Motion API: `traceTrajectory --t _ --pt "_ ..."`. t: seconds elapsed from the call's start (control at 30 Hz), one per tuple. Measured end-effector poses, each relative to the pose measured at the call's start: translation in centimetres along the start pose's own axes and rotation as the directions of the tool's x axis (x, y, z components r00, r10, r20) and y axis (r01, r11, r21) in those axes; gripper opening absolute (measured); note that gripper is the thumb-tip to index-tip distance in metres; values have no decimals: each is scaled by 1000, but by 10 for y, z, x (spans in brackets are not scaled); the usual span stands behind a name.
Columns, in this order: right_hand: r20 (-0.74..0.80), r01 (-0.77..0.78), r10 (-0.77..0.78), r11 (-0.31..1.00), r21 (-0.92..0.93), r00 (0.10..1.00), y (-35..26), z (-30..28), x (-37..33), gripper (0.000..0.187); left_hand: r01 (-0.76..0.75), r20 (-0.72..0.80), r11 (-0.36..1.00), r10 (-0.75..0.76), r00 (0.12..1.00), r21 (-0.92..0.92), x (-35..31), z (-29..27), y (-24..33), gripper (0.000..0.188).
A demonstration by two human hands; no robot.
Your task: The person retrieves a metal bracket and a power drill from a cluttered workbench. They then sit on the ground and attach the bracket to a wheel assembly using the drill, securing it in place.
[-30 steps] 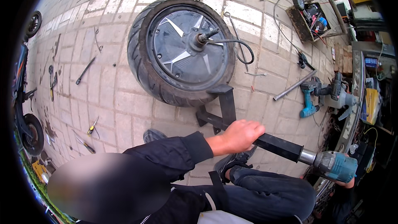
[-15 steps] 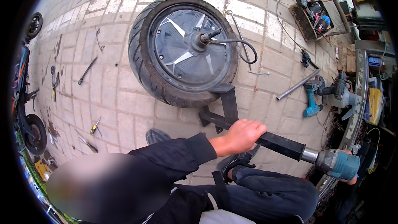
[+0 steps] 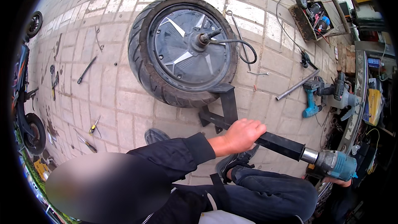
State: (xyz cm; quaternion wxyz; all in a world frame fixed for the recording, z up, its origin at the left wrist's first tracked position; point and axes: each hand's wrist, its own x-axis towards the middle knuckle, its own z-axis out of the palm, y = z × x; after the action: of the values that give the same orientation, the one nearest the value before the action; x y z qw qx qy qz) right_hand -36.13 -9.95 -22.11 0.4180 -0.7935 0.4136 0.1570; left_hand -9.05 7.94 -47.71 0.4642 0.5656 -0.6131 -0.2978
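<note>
My left hand [image 3: 242, 135] is closed round a black metal square-tube frame [image 3: 282, 145]. The far end of this frame forks into flat arms, one of them against the tyre's near edge. My right hand [image 3: 338, 181] grips the teal and grey impact wrench [image 3: 338, 164] from below; its fingers are mostly hidden. A shiny socket [image 3: 309, 155] on the wrench meets the near end of the square tube. Beyond lies a hub-motor wheel [image 3: 166, 74] on its side, its threaded axle [image 3: 211, 34] pointing up with a black cable coming out.
To the right on the paving lie a metal pipe [image 3: 297, 84], a cordless drill [image 3: 311, 97] and a wooden tool crate [image 3: 306, 23]. A long rod [image 3: 240, 33] rests beside the wheel. Screwdrivers [image 3: 94, 125] and a ratchet [image 3: 53, 76] lie at the left, near a parked scooter [image 3: 23, 91].
The back of the impact wrench has swung slightly left and down, and my right hand has shifted left with it. My left hand and the wheel stay in place.
</note>
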Motion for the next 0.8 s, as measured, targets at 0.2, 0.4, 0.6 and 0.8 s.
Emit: traceTrajectory --t 0.2,0.4,0.6,0.8 --pt "-180 -104 141 975 196 974 2 31 -4 89 9 24 1000 -9 1000 0 0 -1 0 35" --pt "-152 -41 65 987 154 986 -8 28 -3 82 46 224 994 -24 974 -94 23 -16 15 33" --pt "-127 -212 234 963 167 964 -3 22 -2 79 41 288 998 -28 957 -40 26 -14 16 29" --pt "9 -351 364 890 292 931 -18 14 3 94 17 232 999 -10 973 -28 22 -12 19 29"
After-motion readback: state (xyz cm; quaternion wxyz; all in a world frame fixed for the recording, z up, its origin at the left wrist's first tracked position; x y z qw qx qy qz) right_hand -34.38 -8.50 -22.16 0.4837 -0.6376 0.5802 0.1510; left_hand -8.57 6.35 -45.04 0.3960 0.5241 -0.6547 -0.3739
